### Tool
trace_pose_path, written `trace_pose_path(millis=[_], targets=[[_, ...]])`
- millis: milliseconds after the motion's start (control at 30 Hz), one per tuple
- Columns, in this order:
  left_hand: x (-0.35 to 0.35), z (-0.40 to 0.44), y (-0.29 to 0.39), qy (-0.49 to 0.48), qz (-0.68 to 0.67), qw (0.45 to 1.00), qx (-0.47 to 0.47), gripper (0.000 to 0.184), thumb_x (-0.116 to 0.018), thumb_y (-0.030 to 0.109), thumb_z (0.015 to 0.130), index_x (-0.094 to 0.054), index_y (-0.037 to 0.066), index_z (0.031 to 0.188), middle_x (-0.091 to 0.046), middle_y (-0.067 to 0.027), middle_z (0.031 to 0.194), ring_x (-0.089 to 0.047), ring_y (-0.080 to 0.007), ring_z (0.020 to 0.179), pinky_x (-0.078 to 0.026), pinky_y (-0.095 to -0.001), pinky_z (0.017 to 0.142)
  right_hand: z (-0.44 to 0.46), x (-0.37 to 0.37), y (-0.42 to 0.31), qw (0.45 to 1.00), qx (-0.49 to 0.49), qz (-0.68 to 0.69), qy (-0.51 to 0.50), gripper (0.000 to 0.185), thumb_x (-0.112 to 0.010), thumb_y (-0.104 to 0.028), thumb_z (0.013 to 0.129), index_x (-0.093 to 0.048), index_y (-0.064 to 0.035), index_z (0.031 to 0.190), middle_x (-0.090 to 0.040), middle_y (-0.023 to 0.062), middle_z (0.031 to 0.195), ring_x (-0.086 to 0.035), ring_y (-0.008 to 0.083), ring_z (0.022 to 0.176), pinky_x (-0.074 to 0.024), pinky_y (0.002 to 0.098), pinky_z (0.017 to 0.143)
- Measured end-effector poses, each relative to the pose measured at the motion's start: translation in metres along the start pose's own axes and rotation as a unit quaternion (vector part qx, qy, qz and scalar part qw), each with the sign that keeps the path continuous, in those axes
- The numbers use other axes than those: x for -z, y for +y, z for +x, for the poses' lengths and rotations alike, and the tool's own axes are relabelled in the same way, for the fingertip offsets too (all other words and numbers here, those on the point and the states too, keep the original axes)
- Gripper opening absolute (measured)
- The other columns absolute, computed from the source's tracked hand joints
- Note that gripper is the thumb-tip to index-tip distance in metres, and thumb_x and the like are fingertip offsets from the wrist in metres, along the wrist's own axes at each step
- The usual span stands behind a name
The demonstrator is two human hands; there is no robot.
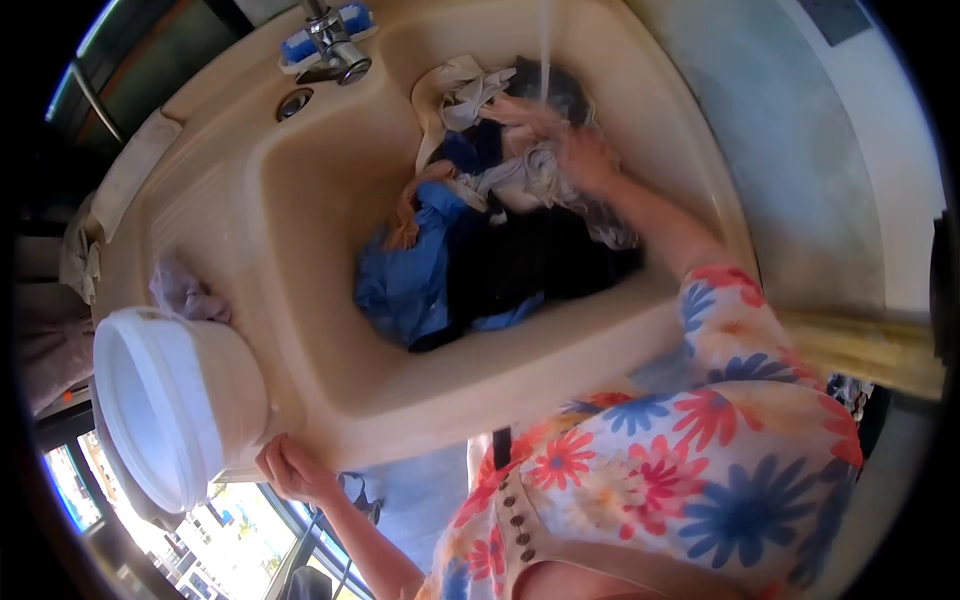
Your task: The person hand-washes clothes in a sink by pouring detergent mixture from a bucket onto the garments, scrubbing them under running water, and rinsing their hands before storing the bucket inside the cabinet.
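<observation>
My right hand [588,158] is down in the sink [320,220], among a heap of wet clothes and beside the stream of water [544,60]. Motion blurs it, so whether its fingers grip any cloth cannot be made out. Around it lie pale crumpled garments [535,175] and a dark grey cloth [550,90]. Nearer to me are a black garment [530,255] and a blue one [405,275]. My left hand [290,468] rests at the sink's front left edge, close to the white bucket [235,385], its fingers curled in with nothing visible in them.
A chrome tap [335,50] stands at the back by a blue and white brush or sponge [300,48]. On the left ledge, a greyish-mauve cloth [187,290] lies behind the bucket. A drain hole [294,104] is near the tap. A wall borders the right side.
</observation>
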State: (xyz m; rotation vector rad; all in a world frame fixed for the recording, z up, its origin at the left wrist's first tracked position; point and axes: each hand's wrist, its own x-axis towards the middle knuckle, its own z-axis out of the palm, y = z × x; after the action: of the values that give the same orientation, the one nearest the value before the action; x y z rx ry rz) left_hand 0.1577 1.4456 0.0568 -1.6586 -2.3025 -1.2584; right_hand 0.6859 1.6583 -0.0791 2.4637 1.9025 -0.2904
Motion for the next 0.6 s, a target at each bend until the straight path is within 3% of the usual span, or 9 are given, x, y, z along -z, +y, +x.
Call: trace_pose_path(millis=[33,67,167,200,400,500,567,600], targets=[[0.0,-0.001,-0.004,0.003,0.005,1.0,0.013,0.018,-0.052,0.01,0.083,-0.062,-0.003,0.079,-0.054,-0.0088,0.077,-0.052,-0.02,0.069,-0.043,-0.0331,0.065,0.004,-0.017,-0.004,0.999,-0.003,-0.034,-0.016,0.061,-0.04,-0.04,0.087,-0.027,-0.0069,0.136,-0.029,0.0159,0.14,-0.03,0.0324,0.127,-0.0227,0.056,0.1],[-0.001,-0.003,0.003,0.006,0.004,0.999,0.032,0.018,-0.052,0.011,0.083,-0.062,-0.003,0.079,-0.054,-0.0084,0.077,-0.051,-0.0196,0.069,-0.043,-0.0326,0.065,0.009,-0.036,0.007,0.997,0.051,-0.035,0.038,0.052,-0.039,-0.032,0.087,-0.038,-0.0047,0.131,-0.039,0.0162,0.134,-0.037,0.0328,0.122,-0.0197,0.0576,0.1],[-0.004,-0.002,0.025,0.006,0.027,0.996,0.083,0.022,-0.052,0.016,0.083,-0.063,-0.002,0.077,-0.055,-0.0057,0.077,-0.051,-0.0185,0.07,-0.042,-0.0322,0.066,0.061,-0.012,0.025,0.962,0.116,-0.105,-0.225,0.044,-0.038,-0.027,0.087,-0.049,-0.0056,0.123,-0.043,0.0153,0.131,-0.039,0.0333,0.122,-0.0191,0.0597,0.099],[-0.005,0.0,0.025,0.008,0.053,0.996,0.072,0.02,-0.051,0.013,0.082,-0.062,-0.002,0.075,-0.054,-0.0062,0.076,-0.051,-0.0181,0.069,-0.042,-0.0318,0.063,0.068,-0.002,0.019,0.955,0.138,-0.118,-0.234,0.037,-0.038,-0.023,0.086,-0.057,-0.0075,0.113,-0.05,0.0129,0.125,-0.046,0.0308,0.117,-0.0261,0.0545,0.099],[-0.006,0.0,0.022,0.003,0.078,0.993,0.083,0.019,-0.049,0.012,0.081,-0.06,-0.002,0.075,-0.053,-0.0072,0.077,-0.052,-0.0189,0.07,-0.043,-0.0322,0.063,0.073,0.039,-0.013,0.975,0.081,-0.07,-0.197,0.038,-0.046,-0.021,0.081,-0.054,-0.0098,0.117,-0.053,0.0127,0.121,-0.053,0.0233,0.109,-0.0435,0.0397,0.088],[0.0,-0.002,0.016,-0.003,0.075,0.994,0.081,0.02,-0.048,0.013,0.081,-0.06,-0.003,0.077,-0.053,-0.0083,0.078,-0.052,-0.0201,0.072,-0.043,-0.0331,0.065,0.09,0.073,-0.02,0.917,0.285,-0.111,-0.258,0.043,-0.054,-0.021,0.075,-0.055,-0.0063,0.115,-0.059,0.0137,0.111,-0.059,0.026,0.098,-0.048,0.0445,0.077],[-0.003,-0.001,0.016,-0.006,0.063,0.996,0.071,0.02,-0.049,0.013,0.081,-0.059,-0.003,0.078,-0.053,-0.0092,0.079,-0.052,-0.0211,0.073,-0.043,-0.0336,0.066,0.098,0.103,-0.031,0.955,0.082,0.061,-0.279,0.035,-0.058,-0.023,0.07,-0.062,-0.0021,0.098,-0.065,0.0143,0.087,-0.064,0.0263,0.075,-0.0509,0.0426,0.064],[-0.003,-0.002,0.019,-0.004,0.057,0.996,0.065,0.02,-0.049,0.014,0.081,-0.059,-0.004,0.079,-0.053,-0.0097,0.079,-0.052,-0.0216,0.073,-0.043,-0.0338,0.066,0.098,0.11,-0.036,0.95,0.051,0.158,-0.264,0.032,-0.059,-0.028,0.072,-0.062,-0.0019,0.091,-0.064,0.015,0.081,-0.062,0.0227,0.065,-0.0493,0.0372,0.053]])
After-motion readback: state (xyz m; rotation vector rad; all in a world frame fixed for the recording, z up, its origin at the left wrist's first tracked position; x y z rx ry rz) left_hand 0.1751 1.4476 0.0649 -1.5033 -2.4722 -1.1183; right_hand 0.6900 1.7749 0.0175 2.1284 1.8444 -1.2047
